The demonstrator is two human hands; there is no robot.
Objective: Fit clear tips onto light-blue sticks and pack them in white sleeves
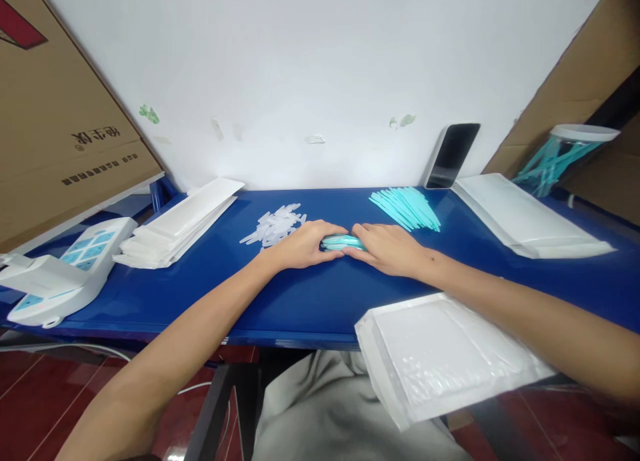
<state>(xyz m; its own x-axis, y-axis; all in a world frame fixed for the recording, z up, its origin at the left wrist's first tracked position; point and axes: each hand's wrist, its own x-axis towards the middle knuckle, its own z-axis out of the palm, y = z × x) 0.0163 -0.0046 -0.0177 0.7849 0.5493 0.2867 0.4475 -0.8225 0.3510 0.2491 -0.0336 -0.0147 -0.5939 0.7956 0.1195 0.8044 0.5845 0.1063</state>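
Observation:
My left hand and my right hand meet over the middle of the blue table. Between them is a bundle of teal sticks, its ends gripped by the thumbs and fingers of both hands. The bundle has a shiny look; whether it is wrapped I cannot tell. Just left of my left hand lies a heap of small translucent white plastic pieces. Behind my right hand, loose teal sticks are fanned out in a pile. Under my right forearm, a white padded envelope overhangs the front edge.
A stack of white envelopes and a white power strip are on the left. At the back right, a phone leans against the wall. Beside it are another white envelope and a clear jar of teal sticks.

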